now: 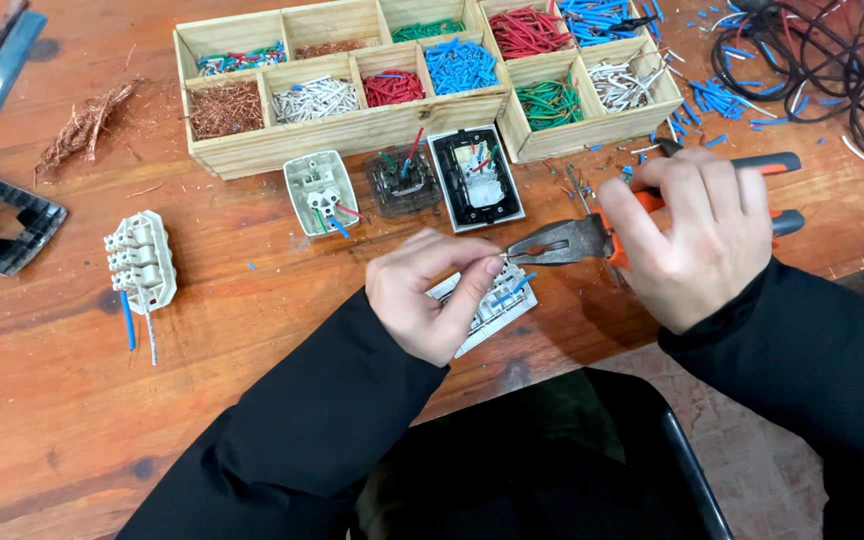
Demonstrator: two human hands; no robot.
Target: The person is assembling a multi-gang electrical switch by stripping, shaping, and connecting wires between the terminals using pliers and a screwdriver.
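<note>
Left hand (pixel 432 297) pins the white plastic socket module (pixel 497 303) on the wooden surface (pixel 252 300), fingers pinching probably a thin wire, right hand (pixel 697 240) clenched round orange-handled pliers (pixel 592 238); light, brittle-looking, grip its edges.

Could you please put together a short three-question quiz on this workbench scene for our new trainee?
1. Which hand holds the orange-handled pliers?
2. True or false: the pliers' nose points toward the white socket module that the left hand grips.
3. What fills the near-left compartment of the long wooden tray: A) blue wire offcuts, B) bare copper strands, C) screws?

Key:
1. The right hand, closed around the handles.
2. True: the tip sits just above the module, beside the left fingertips.
3. B.
</note>
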